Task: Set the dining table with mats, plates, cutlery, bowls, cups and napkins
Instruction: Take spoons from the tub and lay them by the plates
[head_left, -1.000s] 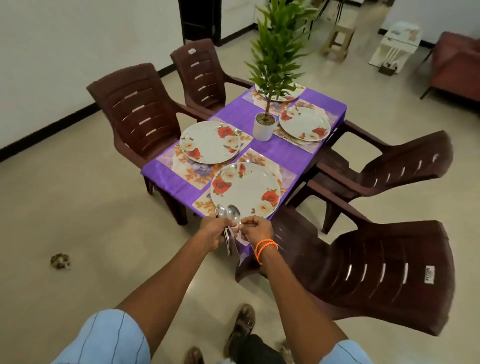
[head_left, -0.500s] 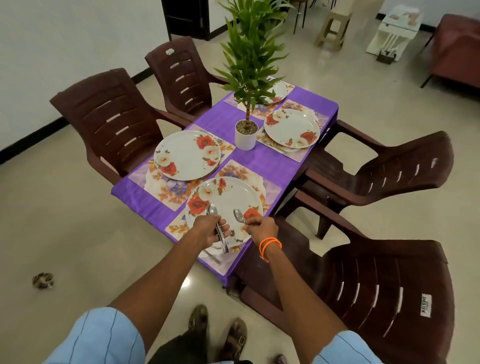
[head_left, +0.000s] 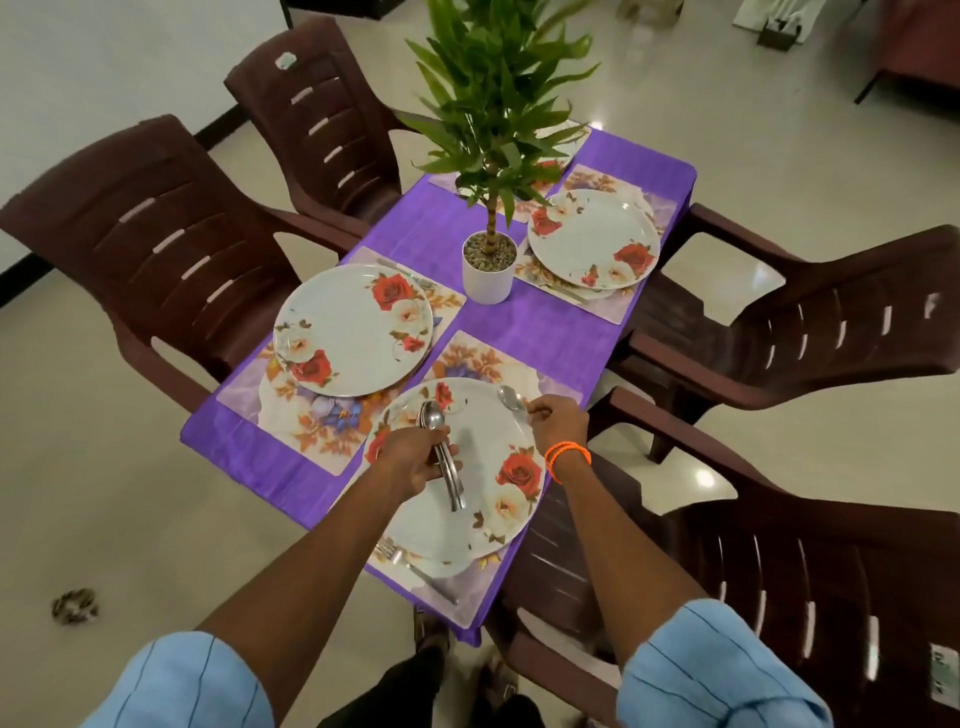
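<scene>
Over the nearest floral plate (head_left: 467, 499), the left hand (head_left: 410, 460) grips a bundle of spoons (head_left: 441, 457), bowls pointing away from the person. At the plate's far right rim, the right hand (head_left: 557, 423) pinches a single spoon (head_left: 511, 399) by its handle, its bowl above the floral mat (head_left: 483, 358). A fork (head_left: 415, 569) lies on that mat at the near edge, partly under the plate. Purple cloth covers the table (head_left: 426, 234), with a potted plant (head_left: 488, 260) at its middle.
</scene>
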